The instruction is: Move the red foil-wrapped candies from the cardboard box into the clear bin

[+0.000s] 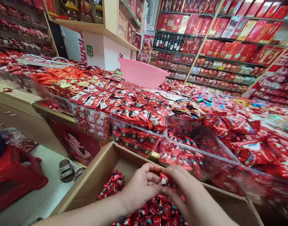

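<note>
One red-wrapped candy shows between your left hand, fingers curled loosely apart, and blurred right hand, grip unclear, near the cardboard box's far edge.

The single view looks from the person's head, forward and angled down, over an open cardboard box. The left hand and right hand are near the lens, low and right of centre, forearms entering from the bottom edge. Clear bins lie beyond; wall shelves stand farthest, upper right.
</note>
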Motion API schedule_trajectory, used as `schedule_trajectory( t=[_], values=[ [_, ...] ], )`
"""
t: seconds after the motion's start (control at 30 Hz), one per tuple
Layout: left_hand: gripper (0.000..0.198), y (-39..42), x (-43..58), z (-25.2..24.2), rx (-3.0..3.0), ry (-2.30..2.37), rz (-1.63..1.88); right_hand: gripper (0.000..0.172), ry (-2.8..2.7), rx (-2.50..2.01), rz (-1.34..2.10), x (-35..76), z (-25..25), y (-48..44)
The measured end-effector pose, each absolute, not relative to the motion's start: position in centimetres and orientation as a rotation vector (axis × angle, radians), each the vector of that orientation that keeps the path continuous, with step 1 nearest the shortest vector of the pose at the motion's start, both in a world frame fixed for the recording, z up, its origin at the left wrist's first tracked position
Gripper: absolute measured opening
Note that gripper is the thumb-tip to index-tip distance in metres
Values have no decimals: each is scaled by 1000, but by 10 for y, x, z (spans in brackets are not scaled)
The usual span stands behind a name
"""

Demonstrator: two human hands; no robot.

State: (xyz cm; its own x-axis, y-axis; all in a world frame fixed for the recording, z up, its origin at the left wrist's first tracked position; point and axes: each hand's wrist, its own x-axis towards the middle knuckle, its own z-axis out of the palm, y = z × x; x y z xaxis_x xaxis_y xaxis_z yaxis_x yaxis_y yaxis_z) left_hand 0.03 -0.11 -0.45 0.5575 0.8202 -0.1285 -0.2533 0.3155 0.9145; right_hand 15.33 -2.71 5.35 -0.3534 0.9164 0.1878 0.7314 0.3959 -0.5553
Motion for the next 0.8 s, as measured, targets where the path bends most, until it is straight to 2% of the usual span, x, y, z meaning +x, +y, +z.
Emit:
schedule_trajectory(
  t=[0.1,0.2,0.37,0.47,0.53,0.67,0.77,0.8],
  values=[
    [46,-5,0,-6,1061,630,729,6,-2146,-1458,687,154,42,-44],
    [48,-10,-1,1,1086,554,706,7,-2093,-1512,793,161,62,-49],
    [31,-7,-3,10,1117,482,766,22,-1850,-1448,865,191,120,-14],
    [23,-2,-3,7,1141,584,778,15,-1590,-1627,813,212,133,38],
    [20,-1,-3,4,1177,659,737,9,-1440,-1828,885,221,127,75],
    [14,-1,-3,2,1309,783,623,11,-1292,-2128,1021,223,101,129],
    [13,0,-5,2,1441,804,536,2,-1229,-2283,1072,220,82,150],
    [13,1,-6,2,1496,789,507,7,-1213,-2332,1087,219,77,154]
  ],
)
